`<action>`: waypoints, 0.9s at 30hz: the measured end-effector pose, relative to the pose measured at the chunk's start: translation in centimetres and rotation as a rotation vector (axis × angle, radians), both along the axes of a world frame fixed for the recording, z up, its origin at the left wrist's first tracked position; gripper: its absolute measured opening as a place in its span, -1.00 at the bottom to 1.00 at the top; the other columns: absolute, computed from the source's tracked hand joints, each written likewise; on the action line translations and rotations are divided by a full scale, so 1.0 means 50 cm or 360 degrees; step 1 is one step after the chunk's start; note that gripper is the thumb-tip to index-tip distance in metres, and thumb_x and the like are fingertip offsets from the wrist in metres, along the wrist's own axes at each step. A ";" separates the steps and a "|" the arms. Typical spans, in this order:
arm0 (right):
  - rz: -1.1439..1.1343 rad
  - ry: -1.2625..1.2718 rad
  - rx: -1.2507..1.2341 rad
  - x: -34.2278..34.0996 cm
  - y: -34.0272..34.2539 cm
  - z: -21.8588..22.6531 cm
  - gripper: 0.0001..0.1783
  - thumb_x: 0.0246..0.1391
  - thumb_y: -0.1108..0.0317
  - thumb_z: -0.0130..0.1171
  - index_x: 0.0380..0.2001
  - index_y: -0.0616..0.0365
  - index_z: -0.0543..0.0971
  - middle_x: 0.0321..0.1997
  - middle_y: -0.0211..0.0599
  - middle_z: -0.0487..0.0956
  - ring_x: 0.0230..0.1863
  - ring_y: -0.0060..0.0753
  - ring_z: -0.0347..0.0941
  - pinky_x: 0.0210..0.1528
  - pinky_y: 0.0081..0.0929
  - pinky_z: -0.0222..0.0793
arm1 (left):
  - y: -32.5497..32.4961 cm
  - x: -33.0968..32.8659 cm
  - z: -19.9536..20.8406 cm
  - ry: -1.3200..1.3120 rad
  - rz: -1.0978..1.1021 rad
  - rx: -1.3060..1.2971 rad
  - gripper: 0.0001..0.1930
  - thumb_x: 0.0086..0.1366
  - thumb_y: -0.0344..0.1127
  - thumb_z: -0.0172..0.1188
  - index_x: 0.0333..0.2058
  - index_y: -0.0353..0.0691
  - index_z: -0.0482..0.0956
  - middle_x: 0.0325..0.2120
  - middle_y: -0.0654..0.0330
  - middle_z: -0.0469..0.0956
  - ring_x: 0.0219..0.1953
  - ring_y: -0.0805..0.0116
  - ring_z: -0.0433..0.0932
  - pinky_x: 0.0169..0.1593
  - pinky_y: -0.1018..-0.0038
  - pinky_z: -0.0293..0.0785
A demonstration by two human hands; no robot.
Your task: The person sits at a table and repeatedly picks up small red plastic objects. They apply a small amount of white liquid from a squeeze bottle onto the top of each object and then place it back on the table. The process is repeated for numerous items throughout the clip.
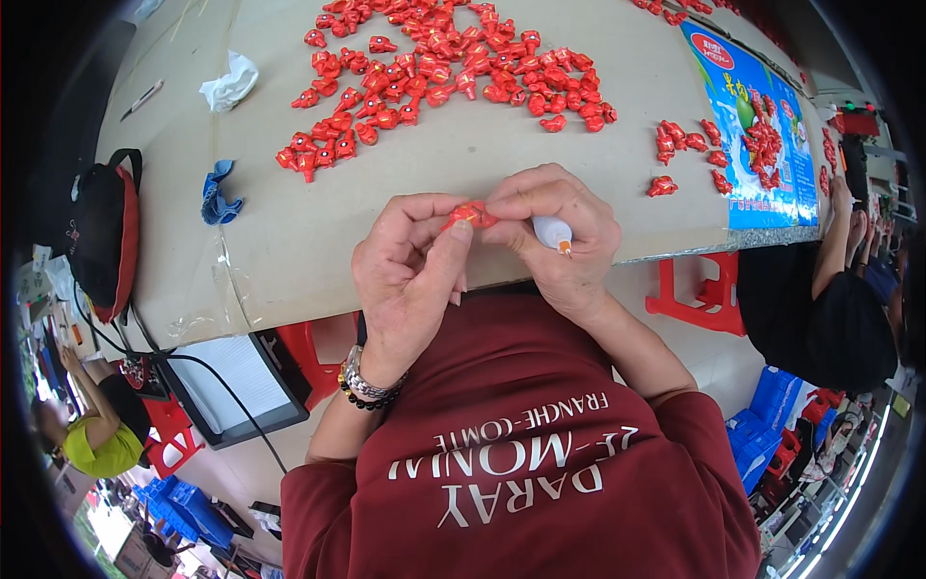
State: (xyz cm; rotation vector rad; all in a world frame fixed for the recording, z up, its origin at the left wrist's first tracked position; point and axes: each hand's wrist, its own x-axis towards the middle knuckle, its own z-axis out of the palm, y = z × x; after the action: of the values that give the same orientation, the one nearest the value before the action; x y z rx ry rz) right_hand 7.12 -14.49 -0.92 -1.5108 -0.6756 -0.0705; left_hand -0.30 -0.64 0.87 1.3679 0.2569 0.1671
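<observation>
A small red plastic figure piece (471, 213) with yellow marks is pinched between my two hands, just in front of the table's near edge. My left hand (410, 261) grips one end of it with thumb and forefinger. The fingertips of my right hand (569, 232) touch its other end. Tucked in that same right hand is a white squeeze bottle (552, 233) with an orange tip pointing toward me. Beyond my hands lies a large heap of similar red pieces (439, 68). How the piece's parts join is covered by my fingers.
On the grey table (289, 232) lie a crumpled tissue (230, 83), a pen (143, 99) and a blue cloth scrap (220, 193). A black and red bag (106, 232) sits at the left edge. More red pieces rest on a blue printed sheet (748, 116) at right, near another person (820, 299).
</observation>
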 end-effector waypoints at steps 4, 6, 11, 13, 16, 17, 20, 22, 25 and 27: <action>-0.0023 0.0017 0.0003 -0.001 0.002 0.001 -0.76 -0.29 0.60 0.38 -0.45 0.22 0.56 -0.39 -0.25 0.55 -0.44 -0.49 0.49 -0.46 -0.59 0.42 | 0.001 -0.002 -0.006 -0.0069 -0.0045 -0.0011 -0.82 0.27 -0.49 0.05 -0.16 -0.40 0.39 -0.42 0.14 0.53 -0.66 0.64 0.35 -0.66 0.71 0.27; -0.0011 0.0032 -0.0005 -0.001 -0.001 -0.004 -0.75 -0.30 0.61 0.38 -0.46 0.21 0.57 -0.40 -0.25 0.55 -0.45 -0.48 0.49 -0.46 -0.59 0.42 | 0.003 -0.002 -0.011 -0.0124 -0.0075 -0.0085 -0.82 0.27 -0.50 0.04 -0.16 -0.40 0.39 -0.42 0.14 0.52 -0.66 0.63 0.36 -0.66 0.71 0.27; 0.0040 -0.0090 -0.0042 0.000 -0.008 -0.003 -0.76 -0.28 0.64 0.36 -0.47 0.22 0.56 -0.38 -0.22 0.54 -0.40 -0.49 0.46 -0.41 -0.59 0.39 | 0.006 -0.006 -0.023 -0.0205 -0.0117 -0.0027 -0.83 0.26 -0.54 0.04 -0.17 -0.40 0.42 -0.45 0.16 0.50 -0.66 0.61 0.37 -0.65 0.69 0.28; 0.0061 -0.0085 -0.0021 -0.001 -0.008 -0.004 -0.78 -0.27 0.64 0.36 -0.49 0.21 0.55 -0.39 -0.23 0.53 -0.41 -0.50 0.46 -0.41 -0.58 0.38 | 0.006 -0.008 -0.026 -0.0229 -0.0120 0.0022 -0.84 0.25 -0.57 0.04 -0.17 -0.40 0.43 -0.46 0.16 0.50 -0.66 0.61 0.37 -0.65 0.69 0.29; 0.0083 -0.0122 -0.0045 0.001 -0.010 -0.002 -0.78 -0.26 0.65 0.34 -0.49 0.19 0.55 -0.40 -0.24 0.52 -0.42 -0.50 0.45 -0.42 -0.59 0.39 | 0.008 -0.009 -0.028 -0.0249 -0.0132 0.0067 -0.84 0.25 -0.59 0.03 -0.18 -0.40 0.45 -0.47 0.16 0.50 -0.66 0.61 0.37 -0.65 0.69 0.30; 0.0070 -0.0124 -0.0036 0.001 -0.009 -0.002 -0.77 -0.30 0.66 0.35 -0.50 0.20 0.55 -0.41 -0.24 0.52 -0.43 -0.48 0.46 -0.44 -0.58 0.40 | 0.008 -0.009 -0.028 -0.0251 -0.0139 0.0082 -0.84 0.25 -0.59 0.03 -0.18 -0.40 0.45 -0.48 0.16 0.50 -0.66 0.61 0.37 -0.65 0.69 0.30; 0.0044 -0.0136 -0.0014 0.001 -0.006 -0.002 -0.74 -0.38 0.66 0.38 -0.52 0.21 0.56 -0.44 -0.24 0.53 -0.45 -0.43 0.47 -0.49 -0.56 0.43 | 0.001 -0.005 -0.025 -0.0260 -0.0067 0.0100 -0.89 0.24 -0.58 0.05 -0.25 -0.39 0.48 -0.58 0.23 0.50 -0.69 0.67 0.37 -0.66 0.72 0.28; 0.0042 -0.0153 -0.0008 0.001 -0.006 -0.002 -0.74 -0.38 0.67 0.37 -0.52 0.21 0.55 -0.44 -0.24 0.53 -0.45 -0.43 0.47 -0.50 -0.55 0.43 | -0.001 -0.004 -0.022 -0.0276 -0.0029 0.0126 -0.91 0.23 -0.59 0.07 -0.29 -0.39 0.50 -0.61 0.25 0.52 -0.70 0.70 0.38 -0.66 0.73 0.28; 0.0084 -0.0216 -0.0026 0.002 -0.011 -0.004 -0.79 -0.23 0.66 0.33 -0.48 0.19 0.54 -0.40 -0.21 0.52 -0.42 -0.49 0.46 -0.43 -0.59 0.42 | 0.000 -0.004 -0.020 -0.0309 -0.0034 0.0215 -0.91 0.20 -0.61 0.08 -0.31 -0.39 0.50 -0.55 0.21 0.56 -0.69 0.69 0.40 -0.65 0.73 0.30; 0.0086 -0.0218 -0.0027 0.001 -0.012 -0.005 -0.79 -0.23 0.65 0.33 -0.48 0.19 0.54 -0.40 -0.21 0.52 -0.42 -0.49 0.46 -0.43 -0.59 0.42 | 0.003 -0.004 -0.019 -0.0325 -0.0039 0.0298 -0.91 0.19 -0.62 0.09 -0.32 -0.40 0.51 -0.51 0.18 0.59 -0.68 0.68 0.41 -0.65 0.73 0.31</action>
State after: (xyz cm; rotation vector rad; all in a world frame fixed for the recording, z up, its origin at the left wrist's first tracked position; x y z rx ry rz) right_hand 7.18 -15.08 -1.19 -1.5126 -0.8282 -0.1282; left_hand -0.49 -0.50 -0.09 1.5263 0.0539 0.3148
